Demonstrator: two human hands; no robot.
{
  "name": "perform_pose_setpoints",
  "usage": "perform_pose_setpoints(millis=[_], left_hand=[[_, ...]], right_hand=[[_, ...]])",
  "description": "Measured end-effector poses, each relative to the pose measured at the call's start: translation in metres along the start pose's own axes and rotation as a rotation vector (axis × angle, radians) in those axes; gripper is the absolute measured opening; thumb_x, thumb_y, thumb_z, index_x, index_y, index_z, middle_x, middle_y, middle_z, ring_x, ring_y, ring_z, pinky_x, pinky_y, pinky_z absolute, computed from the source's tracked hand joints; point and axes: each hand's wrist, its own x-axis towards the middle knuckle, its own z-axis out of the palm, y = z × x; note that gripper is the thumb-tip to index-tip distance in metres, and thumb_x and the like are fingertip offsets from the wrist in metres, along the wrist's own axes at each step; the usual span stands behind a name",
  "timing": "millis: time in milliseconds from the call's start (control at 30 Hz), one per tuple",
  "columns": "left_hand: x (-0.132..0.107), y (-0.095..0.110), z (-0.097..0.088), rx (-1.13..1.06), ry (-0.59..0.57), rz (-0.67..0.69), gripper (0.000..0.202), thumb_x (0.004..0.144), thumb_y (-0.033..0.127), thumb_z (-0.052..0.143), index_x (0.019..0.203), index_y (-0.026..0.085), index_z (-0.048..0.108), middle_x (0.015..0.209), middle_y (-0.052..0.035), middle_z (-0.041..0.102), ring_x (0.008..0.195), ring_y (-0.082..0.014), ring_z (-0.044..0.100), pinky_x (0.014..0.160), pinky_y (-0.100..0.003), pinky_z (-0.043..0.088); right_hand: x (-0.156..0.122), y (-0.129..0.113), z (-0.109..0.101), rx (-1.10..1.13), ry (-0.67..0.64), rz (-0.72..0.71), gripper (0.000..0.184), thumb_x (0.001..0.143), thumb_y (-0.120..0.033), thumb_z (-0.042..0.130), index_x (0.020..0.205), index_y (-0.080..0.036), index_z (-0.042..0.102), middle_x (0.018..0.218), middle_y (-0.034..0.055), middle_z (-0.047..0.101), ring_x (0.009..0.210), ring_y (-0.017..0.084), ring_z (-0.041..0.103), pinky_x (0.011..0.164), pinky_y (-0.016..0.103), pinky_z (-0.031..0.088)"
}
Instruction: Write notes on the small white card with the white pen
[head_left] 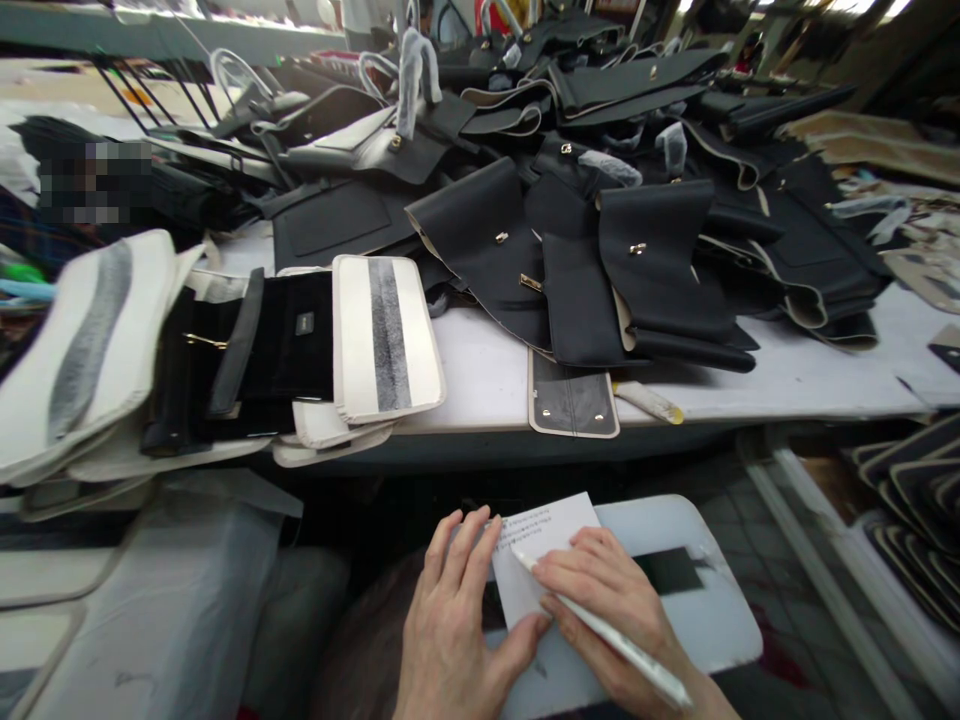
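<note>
A small sheet of white paper [525, 590] with several lines of handwriting near its top lies on a pale rounded board [724, 600] low in the view. My left hand [461, 620] rests flat along the paper's left side, fingers spread and the thumb on its lower edge. In my right hand [611, 600] a white pen [626, 655] is gripped, its tip touching the paper just below the writing. Part of the paper is hidden under my right hand. A dark rectangle [671, 571] shows on the board.
A white table [480, 365] runs across ahead, piled with black leather bag pieces [577, 270]. White panels with a grey stripe [388, 335] are stacked at left. A grey leather piece [574, 400] overhangs the edge beside a pale-handled tool [649, 402]. Dark panels [915, 510] are stacked at right.
</note>
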Motion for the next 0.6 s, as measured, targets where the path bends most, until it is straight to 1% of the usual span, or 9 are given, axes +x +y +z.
perform_pose_setpoints(millis=[100,267,367,433,500,533,600], left_hand=[[-0.0011,-0.0012,0.0006,0.001,-0.010,-0.002,0.068,0.082,0.041,0.065,0.142,0.017,0.042,0.149,-0.0041,0.043,0.140,-0.0285,0.032,0.101,-0.042,0.052],[-0.0011,-0.0014,0.0003,-0.004,-0.016,0.003,0.070,0.082,0.041,0.065,0.143,0.017,0.041,0.150,-0.0041,0.042,0.140,-0.0289,0.032,0.102,-0.044,0.052],[-0.0003,0.0000,-0.0006,-0.006,-0.012,-0.001,0.069,0.083,0.041,0.065,0.143,0.017,0.041,0.149,-0.0037,0.043,0.140,-0.0286,0.032,0.102,-0.044,0.052],[-0.0002,-0.0004,0.0002,0.000,-0.014,-0.013,0.071,0.082,0.042,0.066,0.143,0.018,0.041,0.149,-0.0035,0.043,0.140,-0.0286,0.032,0.102,-0.043,0.052],[-0.0009,-0.0030,0.0027,0.020,-0.011,-0.016,0.074,0.079,0.042,0.068,0.143,0.018,0.041,0.150,-0.0034,0.043,0.140,-0.0288,0.033,0.102,-0.043,0.053],[-0.0016,-0.0047,0.0041,0.031,-0.009,-0.008,0.076,0.078,0.042,0.069,0.144,0.018,0.040,0.150,-0.0037,0.043,0.140,-0.0289,0.033,0.101,-0.043,0.053],[-0.0032,-0.0069,0.0058,0.038,0.029,0.052,0.079,0.077,0.046,0.070,0.144,0.016,0.040,0.148,-0.0056,0.045,0.138,-0.0297,0.038,0.098,-0.042,0.056]], right_hand=[[-0.0013,0.0013,0.0005,-0.025,-0.020,0.000,0.023,0.093,-0.010,0.057,0.115,-0.019,0.061,0.102,0.0027,0.073,0.087,0.018,0.063,0.096,0.041,0.037],[-0.0044,0.0037,0.0020,-0.074,-0.049,-0.016,0.025,0.094,-0.012,0.057,0.117,-0.020,0.061,0.105,0.0021,0.073,0.090,0.019,0.063,0.096,0.041,0.036],[-0.0051,0.0023,0.0006,-0.067,-0.062,-0.022,0.026,0.095,-0.012,0.056,0.118,-0.021,0.061,0.107,0.0021,0.073,0.090,0.019,0.063,0.099,0.041,0.034],[-0.0042,0.0013,-0.0013,-0.033,-0.041,-0.021,0.025,0.096,-0.011,0.054,0.117,-0.020,0.062,0.107,0.0031,0.072,0.091,0.018,0.063,0.099,0.040,0.034],[-0.0027,0.0023,-0.0024,-0.003,0.009,-0.034,0.024,0.096,-0.010,0.053,0.116,-0.019,0.063,0.105,0.0049,0.072,0.092,0.018,0.064,0.096,0.038,0.037],[-0.0021,0.0038,-0.0019,0.000,0.029,-0.042,0.024,0.096,-0.010,0.052,0.116,-0.018,0.063,0.104,0.0059,0.072,0.092,0.018,0.064,0.094,0.037,0.040],[-0.0022,0.0079,0.0017,-0.011,0.070,-0.065,0.024,0.097,-0.011,0.050,0.116,-0.017,0.062,0.101,0.0073,0.072,0.089,0.018,0.065,0.087,0.037,0.045]])
